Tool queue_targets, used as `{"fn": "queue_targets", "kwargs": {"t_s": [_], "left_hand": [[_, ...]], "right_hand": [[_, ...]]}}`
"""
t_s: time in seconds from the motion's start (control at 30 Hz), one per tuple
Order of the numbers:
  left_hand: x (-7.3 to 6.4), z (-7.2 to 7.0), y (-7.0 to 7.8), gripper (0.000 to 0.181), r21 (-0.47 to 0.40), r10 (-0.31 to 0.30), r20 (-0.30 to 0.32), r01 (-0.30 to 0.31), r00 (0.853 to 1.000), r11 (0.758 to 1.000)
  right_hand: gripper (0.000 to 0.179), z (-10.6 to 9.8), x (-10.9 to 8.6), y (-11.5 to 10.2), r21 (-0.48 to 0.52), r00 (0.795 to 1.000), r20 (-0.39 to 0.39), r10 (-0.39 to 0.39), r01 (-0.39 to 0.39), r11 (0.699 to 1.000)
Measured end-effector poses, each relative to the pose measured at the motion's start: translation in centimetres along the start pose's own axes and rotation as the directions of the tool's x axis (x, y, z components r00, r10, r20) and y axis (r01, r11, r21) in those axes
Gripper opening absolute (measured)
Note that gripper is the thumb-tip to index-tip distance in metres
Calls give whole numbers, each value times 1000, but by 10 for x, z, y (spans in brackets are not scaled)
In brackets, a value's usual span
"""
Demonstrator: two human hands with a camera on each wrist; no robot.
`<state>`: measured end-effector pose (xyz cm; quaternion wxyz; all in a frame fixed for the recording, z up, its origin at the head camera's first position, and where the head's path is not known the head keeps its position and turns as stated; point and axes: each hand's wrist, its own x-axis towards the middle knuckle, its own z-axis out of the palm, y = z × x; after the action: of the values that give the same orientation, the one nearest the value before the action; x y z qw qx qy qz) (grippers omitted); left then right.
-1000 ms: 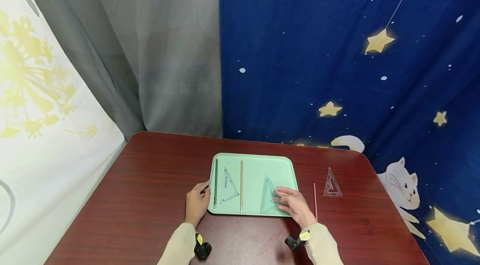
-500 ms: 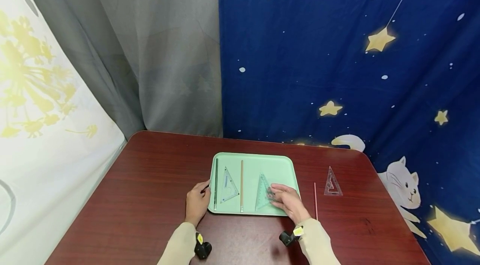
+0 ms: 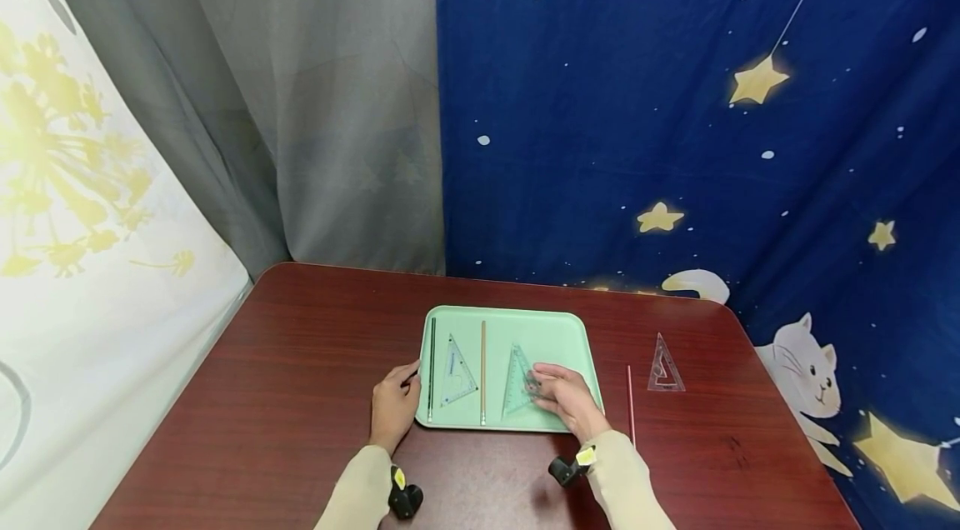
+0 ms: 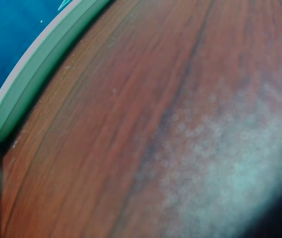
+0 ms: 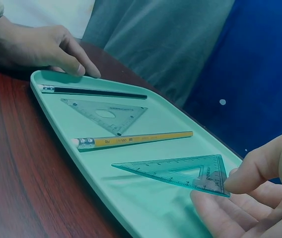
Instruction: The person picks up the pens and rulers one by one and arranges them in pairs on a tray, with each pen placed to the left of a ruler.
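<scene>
My right hand (image 3: 566, 398) pinches a clear green set square (image 5: 180, 173) by its short end, between thumb and fingertips. In the right wrist view the set square hangs tilted just over the pale green tray (image 3: 525, 322), right of the yellow pencil (image 5: 136, 140). My left hand (image 3: 395, 407) holds the tray's left rim with thumb and fingers. On the tray, from the left, lie a black pencil (image 3: 432, 367), a clear set square (image 3: 459, 380) and the yellow pencil. Only slivers of the left hand show in the left wrist view.
On the dark red wooden table (image 3: 315, 347), right of the tray, lie a red pencil (image 3: 630, 401) and another clear set square (image 3: 663, 372). A grey curtain (image 3: 360, 97) and a blue starry curtain (image 3: 585, 97) hang behind the table.
My right hand has moved left over the tray with the green set square, closer to the yellow pencil. The left hand and the tray have stayed put.
</scene>
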<state>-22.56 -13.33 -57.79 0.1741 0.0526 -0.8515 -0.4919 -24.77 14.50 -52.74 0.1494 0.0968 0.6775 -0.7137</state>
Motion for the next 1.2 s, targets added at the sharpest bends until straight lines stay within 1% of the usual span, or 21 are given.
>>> {"fn": "queue_targets", "kwargs": {"t_s": [0.23,0.4,0.57,0.67,0.83,0.93,1.13,1.2], "left_hand": [[1,1,-1,28,5,8,-10,-8,1000,1000],[0,0,1,29,2,-6,4,6,1000,1000],[1,0,1,29,6,-11,1,11,1000,1000],[1,1,0,28,7,-3,-5,3,1000,1000],[2,3,-3,28,20,28,-28,-27,999,999],[2,4,-5,27,22,33,-34,-32,999,999],[1,4,-4,27,13,2,-30,-2,1000,1000],[1,3,-4,27,14,5,-28,-5,1000,1000]], "right_hand": [[52,6,1,-2,10,1000,-13,8,-7,1000],[55,7,2,-2,5,1000,-9,9,-9,1000],[56,8,3,-2,-10,1000,-2,11,-11,1000],[54,9,5,-2,-15,1000,-7,14,-14,1000],[51,10,7,0,-23,1000,-25,19,-20,1000],[50,11,8,1,-28,999,-32,17,-18,999],[49,12,9,1,-32,1000,-29,9,-10,999],[48,12,9,0,-34,1000,-25,11,-11,999]]}}
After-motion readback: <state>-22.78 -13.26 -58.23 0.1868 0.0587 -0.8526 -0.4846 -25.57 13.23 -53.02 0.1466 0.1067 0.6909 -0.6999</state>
